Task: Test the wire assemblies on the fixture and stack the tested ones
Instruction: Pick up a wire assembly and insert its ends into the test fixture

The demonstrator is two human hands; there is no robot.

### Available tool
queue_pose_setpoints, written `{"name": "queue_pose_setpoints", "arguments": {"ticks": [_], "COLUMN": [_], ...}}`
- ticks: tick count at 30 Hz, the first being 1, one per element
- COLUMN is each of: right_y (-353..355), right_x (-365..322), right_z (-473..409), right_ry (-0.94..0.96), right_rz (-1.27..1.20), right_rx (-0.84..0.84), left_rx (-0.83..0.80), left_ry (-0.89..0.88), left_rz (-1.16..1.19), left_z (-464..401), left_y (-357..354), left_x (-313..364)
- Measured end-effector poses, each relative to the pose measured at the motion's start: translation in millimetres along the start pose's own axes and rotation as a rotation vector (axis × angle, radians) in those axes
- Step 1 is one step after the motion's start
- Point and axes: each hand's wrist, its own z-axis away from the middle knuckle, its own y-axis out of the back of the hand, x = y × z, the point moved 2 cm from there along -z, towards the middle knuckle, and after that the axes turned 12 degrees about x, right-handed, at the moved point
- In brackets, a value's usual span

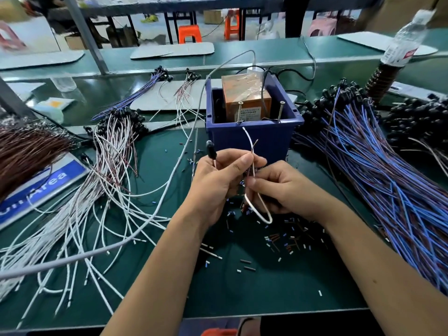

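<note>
Just short of the blue fixture box (252,139), the left hand (218,180) pinches a white wire assembly (257,212) near its black cap while the right hand (283,187) grips its loop, likely readying bare ends for the fixture's contact screws (281,110).

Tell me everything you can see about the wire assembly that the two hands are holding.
The wire assembly is a thin white wire paired with a reddish one, ending in a small black cap at upper left. It is held above the green table, before the blue bin. The left hand pinches it near the cap and again higher up; the right hand holds it lower. A white loop hangs below the hands, and the free ends point up.
</note>
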Motion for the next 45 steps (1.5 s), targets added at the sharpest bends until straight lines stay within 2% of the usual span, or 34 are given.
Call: {"name": "queue_pose_setpoints", "arguments": {"ticks": [3,6,10,15,23,27,30,32,35,39,42,45], "right_y": [5,14,16,23,25,27,34,40,30,11,9,14], "right_x": [-3,-1,-1,-5,-6,-4,-1,1,3,-1,-2,-5], "right_z": [-2,-8,-9,-7,-5,-6,-9,-9,-9,-9,-7,-7], "right_ry": [0.019,-0.022,-0.005,0.034,0.070,0.098,0.073,0.049,-0.006,-0.005,0.044,0.101], "right_rz": [-0.175,-0.401,-0.475,-0.540,-0.530,-0.528,-0.619,-0.564,-0.430,-0.419,-0.454,-0.535], "right_rx": [0.074,0.241,0.292,0.360,0.356,0.429,0.553,0.606,0.514,0.308,0.300,0.369], "left_rx": [-0.033,-0.184,-0.293,-0.301,-0.324,-0.263,-0.260,-0.237,-0.186,-0.194,-0.176,-0.017], "left_ry": [0.079,0.148,0.205,0.230,0.243,0.227,0.211,0.184,0.143,0.121,0.100,0.005], "left_rz": [0.046,0.026,-0.009,-0.002,0.038,0.066,0.094,0.102,0.130,0.100,0.076,-0.001], "left_z": [0,1,4,3,2,0,1,1,-1,-3,-2,0], "left_y": [1,1,-3,-3,-2,-1,-1,0,1,0,-3,-4], "left_x": [2,5,4,2,0,2,2,3,2,0,-3,-3]}}
